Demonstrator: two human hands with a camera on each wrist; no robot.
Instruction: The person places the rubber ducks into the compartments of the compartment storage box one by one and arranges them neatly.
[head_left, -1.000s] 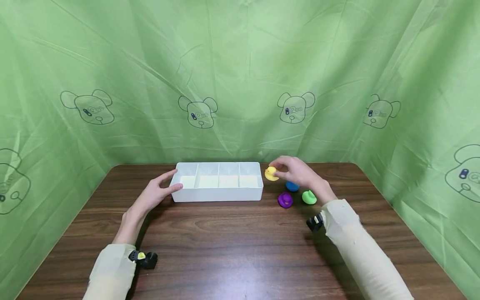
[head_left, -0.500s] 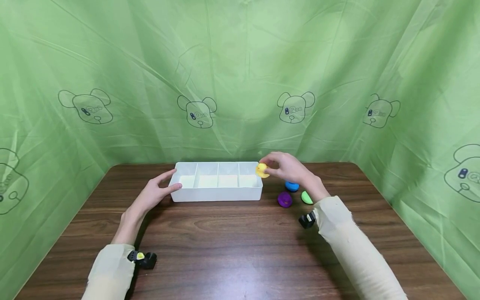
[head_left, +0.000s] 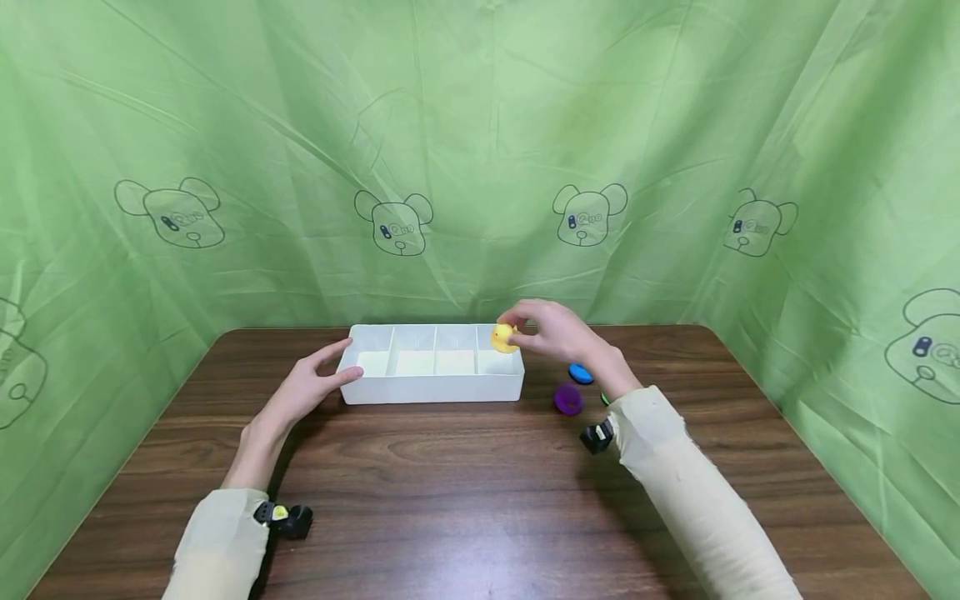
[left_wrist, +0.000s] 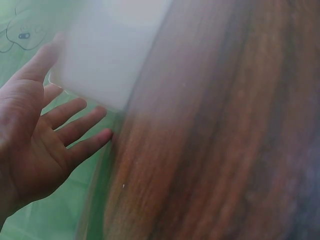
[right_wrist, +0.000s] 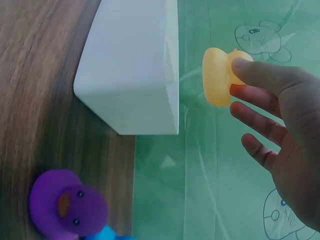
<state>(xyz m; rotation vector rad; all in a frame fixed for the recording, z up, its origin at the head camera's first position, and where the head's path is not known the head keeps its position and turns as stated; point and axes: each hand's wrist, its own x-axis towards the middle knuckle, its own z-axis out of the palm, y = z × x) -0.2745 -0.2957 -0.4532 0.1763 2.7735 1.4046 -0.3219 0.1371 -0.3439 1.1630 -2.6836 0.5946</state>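
A small yellow rubber duck (head_left: 503, 337) is pinched between the thumb and fingers of my right hand (head_left: 553, 332). It is held above the rightmost compartment of a white divided box (head_left: 431, 390). In the right wrist view the duck (right_wrist: 216, 77) is above the box's rim (right_wrist: 171, 65), apart from it. My left hand (head_left: 306, 387) touches the box's left end, its thumb at the front corner and index finger farther back. The left wrist view shows the other fingers (left_wrist: 82, 127) of that hand spread and nearly straight, beside the box wall (left_wrist: 110, 55).
Right of the box lie a purple duck (head_left: 568, 399), a blue toy (head_left: 581, 373) and a green toy (head_left: 605, 399) mostly hidden by my right wrist. The purple duck (right_wrist: 70, 204) faces the right wrist camera. A green curtain (head_left: 480, 167) hangs behind the wooden table (head_left: 450, 492).
My right hand has carried the yellow duck leftward from beside the box to over its right compartment. The right forearm now covers more of the green toy. The left hand stays in place.
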